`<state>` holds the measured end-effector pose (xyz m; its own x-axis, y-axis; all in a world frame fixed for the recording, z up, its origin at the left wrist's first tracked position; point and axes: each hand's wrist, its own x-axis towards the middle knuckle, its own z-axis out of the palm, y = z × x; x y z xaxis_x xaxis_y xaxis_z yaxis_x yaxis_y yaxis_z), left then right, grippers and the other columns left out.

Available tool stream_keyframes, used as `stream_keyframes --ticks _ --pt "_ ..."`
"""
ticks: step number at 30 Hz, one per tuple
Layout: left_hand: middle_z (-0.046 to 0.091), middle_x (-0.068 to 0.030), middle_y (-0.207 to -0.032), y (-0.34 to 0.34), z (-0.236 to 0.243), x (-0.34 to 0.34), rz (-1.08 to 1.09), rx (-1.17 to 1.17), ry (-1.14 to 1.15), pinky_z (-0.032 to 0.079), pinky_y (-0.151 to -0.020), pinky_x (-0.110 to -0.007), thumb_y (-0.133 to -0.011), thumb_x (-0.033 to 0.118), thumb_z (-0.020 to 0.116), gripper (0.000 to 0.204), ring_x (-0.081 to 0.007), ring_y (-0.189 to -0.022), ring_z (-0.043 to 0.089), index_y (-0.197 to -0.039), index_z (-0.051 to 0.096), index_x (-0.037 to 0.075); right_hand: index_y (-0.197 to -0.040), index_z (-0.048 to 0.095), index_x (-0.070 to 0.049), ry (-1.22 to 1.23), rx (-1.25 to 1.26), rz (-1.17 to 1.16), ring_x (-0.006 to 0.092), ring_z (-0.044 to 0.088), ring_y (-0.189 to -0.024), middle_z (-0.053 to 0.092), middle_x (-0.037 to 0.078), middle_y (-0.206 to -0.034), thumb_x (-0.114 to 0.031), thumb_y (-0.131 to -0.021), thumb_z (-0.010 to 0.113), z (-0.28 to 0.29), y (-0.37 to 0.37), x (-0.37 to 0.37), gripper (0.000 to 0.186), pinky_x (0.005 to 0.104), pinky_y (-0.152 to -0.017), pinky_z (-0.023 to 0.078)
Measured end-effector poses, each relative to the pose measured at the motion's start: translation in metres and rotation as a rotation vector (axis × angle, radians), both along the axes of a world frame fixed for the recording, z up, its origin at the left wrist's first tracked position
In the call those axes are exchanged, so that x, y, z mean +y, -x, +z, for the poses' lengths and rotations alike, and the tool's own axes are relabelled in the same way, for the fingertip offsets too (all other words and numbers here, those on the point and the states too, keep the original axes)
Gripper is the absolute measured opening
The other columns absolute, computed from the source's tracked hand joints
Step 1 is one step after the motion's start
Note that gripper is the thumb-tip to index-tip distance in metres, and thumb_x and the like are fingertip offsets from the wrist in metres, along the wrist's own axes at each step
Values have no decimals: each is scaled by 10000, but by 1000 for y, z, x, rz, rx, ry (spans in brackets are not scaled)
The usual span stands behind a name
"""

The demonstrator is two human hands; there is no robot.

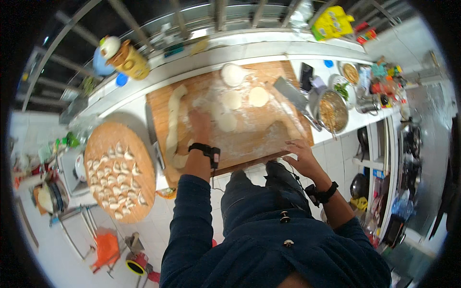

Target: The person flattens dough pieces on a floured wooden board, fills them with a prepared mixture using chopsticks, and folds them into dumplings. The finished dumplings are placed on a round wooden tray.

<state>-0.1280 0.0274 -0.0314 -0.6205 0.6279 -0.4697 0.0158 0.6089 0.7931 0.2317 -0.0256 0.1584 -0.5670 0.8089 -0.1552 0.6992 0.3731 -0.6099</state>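
Observation:
My left hand [199, 124], smeared by motion, is over the floured wooden board [254, 137], and its fingers cannot be made out. To its left runs a long rope of dough [173, 120]. Flat round dough wrappers [259, 97] lie to its right and beyond it; the closest wrapper [226, 122] looks blurred. A larger white round [233, 75], perhaps flour or dough, is at the board's far edge. My right hand [302, 157] rests by the near right corner, fingers spread, holding nothing visible. Past it, a pale rod [291, 111] lies slanted along the board's right side.
A cleaver [290, 92] lies at the board's right edge, beside a metal pot [342, 122] of filling with chopsticks. Left stands a round wooden board [144, 168] bearing several dumplings. A phone [306, 77] and a plate of green herbs [350, 96] sit back right.

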Motion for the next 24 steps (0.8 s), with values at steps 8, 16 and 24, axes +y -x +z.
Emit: stream_keyframes --ticks 8,16,24 --pt "647 -190 -891 13 2 23 -431 502 213 485 -726 -411 -742 213 593 299 -346 -810 620 -938 637 -9 -1038 652 -99 -357 -112 -500 303 501 -1082 578 124 -1125 -157 -759 717 -4 -133 12 292 383 -939 405" --pt "642 -69 -836 -5 55 29 -49 -63 -565 480 -679 -264 -818 72 594 126 -151 -731 606 -921 606 0 -1109 520 -17 -136 -111 -1122 246 597 -837 580 185 -835 -219 -819 685 -102 -196 56 390 372 -716 493" --pt "637 -119 -977 -28 95 38 75 -379 -630 538 -771 -297 -871 40 540 177 -200 -867 637 -1035 573 -18 -753 632 2 -24 321 -1133 69 517 -555 593 13 -627 -85 -804 663 -83 -235 92 105 231 -509 424"
